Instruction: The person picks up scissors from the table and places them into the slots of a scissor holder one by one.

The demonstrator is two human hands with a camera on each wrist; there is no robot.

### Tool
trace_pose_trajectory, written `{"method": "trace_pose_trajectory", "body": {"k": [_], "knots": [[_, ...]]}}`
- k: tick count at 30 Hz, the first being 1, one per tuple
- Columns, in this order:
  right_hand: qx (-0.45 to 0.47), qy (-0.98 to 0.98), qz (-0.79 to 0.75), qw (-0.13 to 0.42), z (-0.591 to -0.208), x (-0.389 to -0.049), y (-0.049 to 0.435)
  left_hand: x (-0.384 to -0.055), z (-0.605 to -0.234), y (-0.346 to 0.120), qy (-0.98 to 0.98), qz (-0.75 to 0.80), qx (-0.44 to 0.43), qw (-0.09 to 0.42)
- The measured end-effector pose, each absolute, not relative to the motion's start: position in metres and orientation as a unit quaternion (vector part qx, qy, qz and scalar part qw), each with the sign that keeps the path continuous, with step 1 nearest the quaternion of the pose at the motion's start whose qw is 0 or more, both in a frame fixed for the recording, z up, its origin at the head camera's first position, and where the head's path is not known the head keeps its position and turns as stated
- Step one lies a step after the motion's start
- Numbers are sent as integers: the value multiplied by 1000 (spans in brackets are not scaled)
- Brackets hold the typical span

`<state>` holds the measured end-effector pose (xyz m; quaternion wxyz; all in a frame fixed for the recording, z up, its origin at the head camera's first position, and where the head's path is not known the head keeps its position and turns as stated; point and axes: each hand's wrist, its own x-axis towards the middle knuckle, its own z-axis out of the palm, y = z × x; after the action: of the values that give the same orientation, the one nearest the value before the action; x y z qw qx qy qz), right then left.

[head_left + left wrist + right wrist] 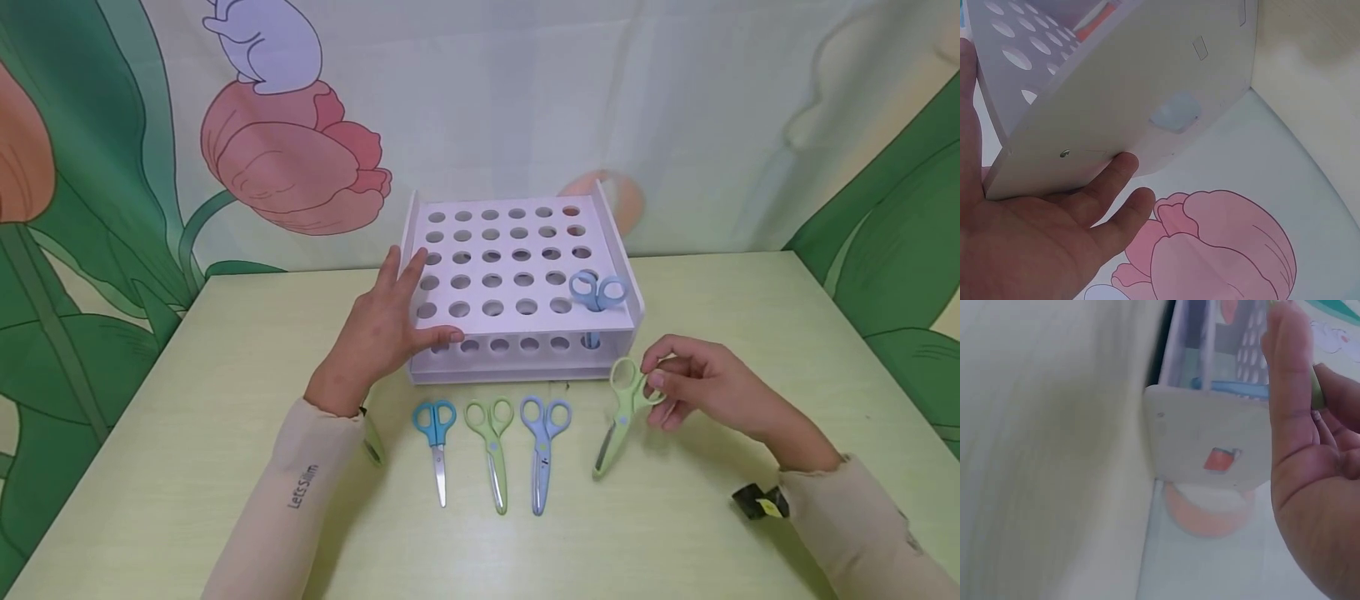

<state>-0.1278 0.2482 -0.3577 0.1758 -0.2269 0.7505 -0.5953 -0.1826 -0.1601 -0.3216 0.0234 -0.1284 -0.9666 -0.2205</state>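
My right hand [697,383] pinches one handle loop of a pair of green scissors [621,425], which hangs with its blades pointing down toward the table. In the right wrist view only a small bit of green shows between thumb and fingers. My left hand [378,325] rests on the left front corner of a white rack [517,322] with rows of round holes. Its thumb lies along the front edge, and its straight fingers touch the outer side panel [1110,125]. Blue scissors [597,292] stand in a hole at the rack's right front, handles up.
Before the rack lie teal scissors [436,442], green scissors [492,454] and lavender-blue scissors [543,454], handles toward the rack. A green tip [373,442] shows beside my left wrist. Behind the table [225,350] hangs a printed curtain [480,100].
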Motion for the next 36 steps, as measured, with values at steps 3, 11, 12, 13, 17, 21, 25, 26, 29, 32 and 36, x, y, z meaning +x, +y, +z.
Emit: {"method": "trace_pose_trajectory", "body": {"k": [3, 11, 12, 13, 17, 21, 25, 26, 29, 32, 36], "knots": [[-217, 755, -602, 143, -350, -124, 246, -182, -321, -161, -966, -220, -130, 26], [-203, 745, -632, 66, -337, -117, 245, -182, -321, -160, -965, -221, -137, 33], [-201, 742, -636, 61, -337, -116, 245, -182, -321, -160, -965, -221, -138, 34], [-198, 741, -640, 57, -336, -116, 245, -182, -321, -160, -965, -221, -139, 35], [-192, 738, -646, 35, -332, -116, 243, -182, -322, -161, -963, -225, -141, 39], [-193, 732, -653, 8, -326, -117, 239, -182, -322, -162, -963, -226, -139, 41], [-208, 713, -669, -8, -319, -119, 235, -182, -323, -163, -964, -220, -141, 45], [-213, 708, -673, -11, -317, -119, 234, -182, -322, -163, -964, -218, -142, 46], [-219, 703, -676, -23, -310, -120, 229, -183, -322, -162, -965, -213, -142, 48], [-216, 700, -680, -37, -302, -121, 224, -184, -321, -161, -968, -207, -135, 48], [-222, 681, -696, -53, -297, -122, 219, -184, -320, -159, -970, -202, -129, 44]]}}
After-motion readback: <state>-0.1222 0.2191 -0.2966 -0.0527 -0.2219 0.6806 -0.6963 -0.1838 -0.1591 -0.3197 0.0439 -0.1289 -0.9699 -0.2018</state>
